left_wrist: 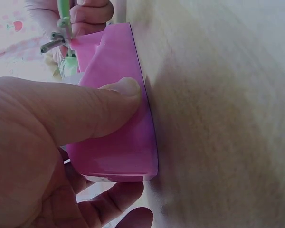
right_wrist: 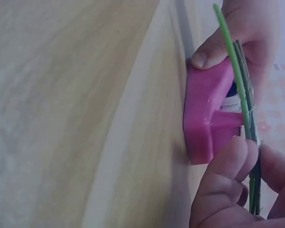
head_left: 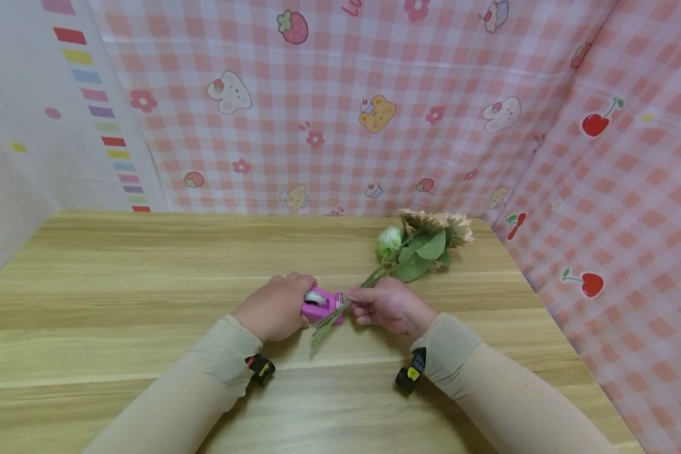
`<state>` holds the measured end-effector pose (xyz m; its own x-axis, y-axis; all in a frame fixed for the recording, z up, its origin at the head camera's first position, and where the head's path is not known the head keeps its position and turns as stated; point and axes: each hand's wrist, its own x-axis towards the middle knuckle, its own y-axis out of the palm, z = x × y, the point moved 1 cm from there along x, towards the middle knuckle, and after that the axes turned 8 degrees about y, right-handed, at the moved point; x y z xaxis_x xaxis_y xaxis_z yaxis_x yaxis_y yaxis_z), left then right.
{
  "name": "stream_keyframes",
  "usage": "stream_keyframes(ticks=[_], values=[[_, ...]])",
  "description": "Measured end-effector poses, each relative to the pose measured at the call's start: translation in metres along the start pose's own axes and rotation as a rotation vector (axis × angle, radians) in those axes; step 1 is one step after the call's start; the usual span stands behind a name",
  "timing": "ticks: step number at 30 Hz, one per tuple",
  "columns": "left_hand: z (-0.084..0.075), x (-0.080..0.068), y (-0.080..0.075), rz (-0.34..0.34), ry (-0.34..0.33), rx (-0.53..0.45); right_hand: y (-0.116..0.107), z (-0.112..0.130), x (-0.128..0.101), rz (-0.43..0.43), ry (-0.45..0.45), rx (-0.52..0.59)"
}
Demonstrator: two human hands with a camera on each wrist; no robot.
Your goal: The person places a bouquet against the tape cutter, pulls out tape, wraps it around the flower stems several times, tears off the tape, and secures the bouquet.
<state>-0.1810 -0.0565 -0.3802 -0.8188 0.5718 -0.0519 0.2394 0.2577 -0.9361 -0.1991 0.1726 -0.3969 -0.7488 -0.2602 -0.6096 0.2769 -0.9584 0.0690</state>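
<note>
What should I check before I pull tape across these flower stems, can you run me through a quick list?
1. Left hand grips the pink tape dispenser: ok.
2. Dispenser sits flat on the wooden table: ok.
3. Right hand pinches the green stems together: ok.
4. Stems lie across the dispenser's cutter end: ok.
5. Loose tape end ready to pull: cannot tell.
6. Flower heads rest on the table, away from the hands: ok.

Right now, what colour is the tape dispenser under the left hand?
Bright pink, the tape dispenser shows best in the left wrist view, gripped by the left hand.
</note>
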Motion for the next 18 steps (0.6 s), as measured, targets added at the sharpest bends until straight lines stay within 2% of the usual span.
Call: stream_keyframes(ticks=[10,18], values=[[0.0011,0.0007,0.0014,-0.002,-0.020,-0.011,0.0041,0.0062,-0.0040,0.025,-0.022,0.053],[0.0005,0.0002,0.0010,0.006,-0.027,-0.019,0.0057,0.0096,-0.0061,0.037,-0.007,0.098]])
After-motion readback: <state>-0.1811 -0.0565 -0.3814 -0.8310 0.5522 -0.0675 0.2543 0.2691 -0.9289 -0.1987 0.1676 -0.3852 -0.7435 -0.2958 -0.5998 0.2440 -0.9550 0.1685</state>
